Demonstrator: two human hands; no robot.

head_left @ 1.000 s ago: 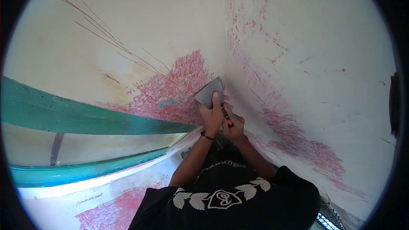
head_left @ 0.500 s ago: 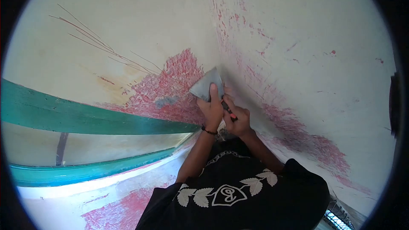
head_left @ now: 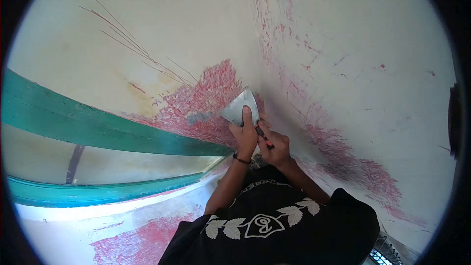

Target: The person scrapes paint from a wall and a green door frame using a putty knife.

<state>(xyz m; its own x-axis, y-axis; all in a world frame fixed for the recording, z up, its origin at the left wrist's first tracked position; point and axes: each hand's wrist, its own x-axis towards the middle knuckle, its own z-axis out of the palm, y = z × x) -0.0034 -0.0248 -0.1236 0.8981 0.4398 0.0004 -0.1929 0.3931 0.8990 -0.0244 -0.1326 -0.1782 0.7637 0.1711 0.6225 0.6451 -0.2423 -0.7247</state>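
Note:
A broad scraper (head_left: pixel 238 106) with a flat metal blade and a black-and-red handle lies against the wall near the corner. My left hand (head_left: pixel 247 137), a dark bracelet at its wrist, grips the scraper with the thumb pressed along the blade. Closed around the handle is my right hand (head_left: pixel 276 148), just to the right of the left one. The blade overlaps a rough pink patch (head_left: pixel 216 86) where the cream coat is gone from the left wall.
A green beam (head_left: pixel 98 123) runs along the left wall toward the corner, with a teal ledge (head_left: pixel 108 190) below. Scraped pink marks (head_left: pixel 363 169) cover part of the right wall (head_left: pixel 373 103). A metal grille (head_left: pixel 385 250) shows at bottom right.
The scraper and both hands have moved slightly down and left against the wall, uncovering more pink beside the blade's right edge. The view has shifted a little. Both hands keep their grip.

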